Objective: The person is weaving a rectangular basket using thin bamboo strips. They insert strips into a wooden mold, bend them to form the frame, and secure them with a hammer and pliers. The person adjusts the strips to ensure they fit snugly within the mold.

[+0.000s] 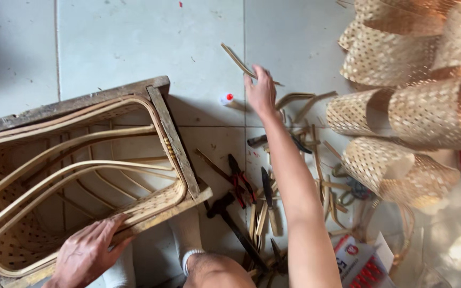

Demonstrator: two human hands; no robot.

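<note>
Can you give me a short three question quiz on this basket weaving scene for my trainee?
1. True or false: the left hand rests on the rim of the woven basket.
2. What does the right hand grip? A) hammer B) bent bamboo strip C) pliers
3. What colour is the cap of the small bottle on the floor tiles?

Key: 1 true; 2 B, the bent bamboo strip; 3 red.

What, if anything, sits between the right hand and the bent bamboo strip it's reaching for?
Nothing visible. The right hand already has its fingertips on the bent bamboo strip, which lies on bare floor tile. The small red-capped bottle sits off to the side, and the pliers lie behind the hand, under the forearm.
</note>
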